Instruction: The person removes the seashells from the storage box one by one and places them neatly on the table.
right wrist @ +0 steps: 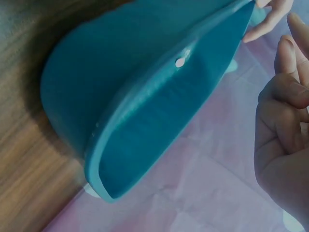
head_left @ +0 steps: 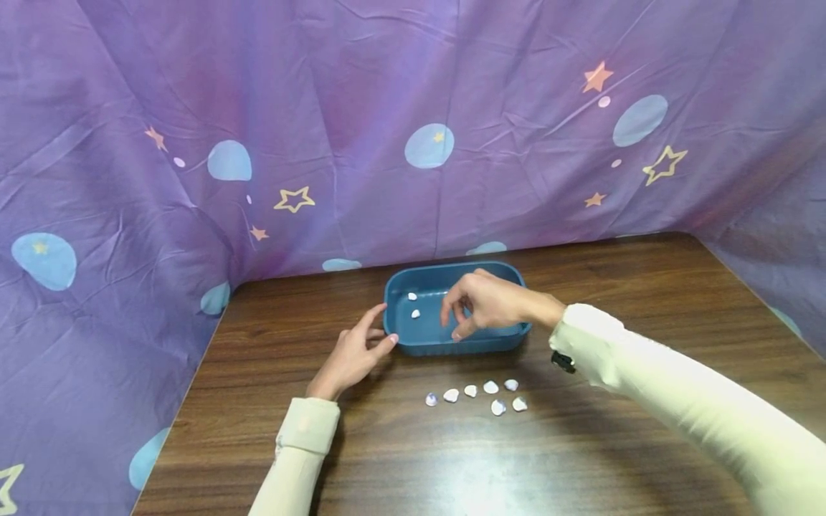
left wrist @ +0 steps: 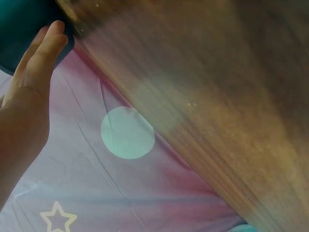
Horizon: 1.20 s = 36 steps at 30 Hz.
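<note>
A blue rectangular bin (head_left: 452, 349) stands on the table, with two small white shell-like pieces (head_left: 415, 314) on its floor at the left. My left hand (head_left: 353, 356) rests at the bin's left end, its thumb and straight fingers touching the rim. Over the bin's middle, my right hand (head_left: 487, 304) points downward, thumb and index finger parted with nothing visible between them. In the right wrist view some of its fingers (right wrist: 282, 116) are bent inward. In front of the bin lie several more white shell-like pieces (head_left: 470, 391), most in a row and two nearer.
The brown wood-grain table (head_left: 619, 459) reaches back to a purple curtain (head_left: 361, 107) printed with stars and blue spots. The curtain also hangs along the left and right sides. Both forearms wear pale sleeves (head_left: 671, 401).
</note>
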Available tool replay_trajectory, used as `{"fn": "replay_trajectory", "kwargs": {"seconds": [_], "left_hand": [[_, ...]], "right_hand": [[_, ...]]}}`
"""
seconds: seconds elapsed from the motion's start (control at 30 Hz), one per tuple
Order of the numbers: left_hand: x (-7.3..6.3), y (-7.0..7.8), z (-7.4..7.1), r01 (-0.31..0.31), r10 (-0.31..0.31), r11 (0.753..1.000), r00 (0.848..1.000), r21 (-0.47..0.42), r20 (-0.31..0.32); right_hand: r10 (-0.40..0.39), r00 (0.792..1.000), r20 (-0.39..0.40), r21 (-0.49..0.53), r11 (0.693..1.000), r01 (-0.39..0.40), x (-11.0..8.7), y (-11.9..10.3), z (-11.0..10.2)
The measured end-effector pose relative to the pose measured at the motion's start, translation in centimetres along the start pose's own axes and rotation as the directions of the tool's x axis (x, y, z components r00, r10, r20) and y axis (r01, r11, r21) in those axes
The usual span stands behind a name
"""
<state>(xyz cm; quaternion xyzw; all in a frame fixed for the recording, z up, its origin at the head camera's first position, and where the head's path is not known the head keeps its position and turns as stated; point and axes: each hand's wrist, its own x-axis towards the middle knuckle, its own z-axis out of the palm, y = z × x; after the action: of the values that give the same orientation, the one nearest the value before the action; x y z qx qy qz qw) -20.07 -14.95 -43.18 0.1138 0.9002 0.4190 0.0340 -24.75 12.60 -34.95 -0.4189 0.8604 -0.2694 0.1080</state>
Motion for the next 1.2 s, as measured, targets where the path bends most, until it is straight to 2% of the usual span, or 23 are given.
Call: {"fn": "replay_trajectory", "kwargs": {"seconds": [0.2,0.47,0.97,1.1,1.2], "left_hand": [[-0.1,0.0,-0.1,0.007,-0.007,1.0,1.0,-0.001,0.002],[0.1,-0.1,0.0,0.011,-0.011,1.0,1.0,0.006,0.006],[0.1,-0.1,-0.1,0.001,-0.001,1.0,1.0,0.01,0.001],[0.1,0.0,-0.1,-0.002,0.001,1.0,1.0,0.012,0.008],[0.1,0.0,0.0,0.001,-0.001,1.0,1.0,0.013,0.008]], "right_hand": [[0.019,1.0,-0.012,-0.022,1.0,-0.02,1.5,0.6,-0.7],[0.083,0.997,-0.004,-0.03,0.996,-0.083,3.1,1.3,-1.5],[0.144,0.989,-0.02,-0.092,0.985,-0.145,5.6,2.3,-1.9],[0.189,0.982,0.019,-0.09,0.978,-0.187,6.1,2.4,-1.7],[0.226,0.969,0.097,-0.117,0.97,-0.214,6.5,2.3,-1.5]]}}
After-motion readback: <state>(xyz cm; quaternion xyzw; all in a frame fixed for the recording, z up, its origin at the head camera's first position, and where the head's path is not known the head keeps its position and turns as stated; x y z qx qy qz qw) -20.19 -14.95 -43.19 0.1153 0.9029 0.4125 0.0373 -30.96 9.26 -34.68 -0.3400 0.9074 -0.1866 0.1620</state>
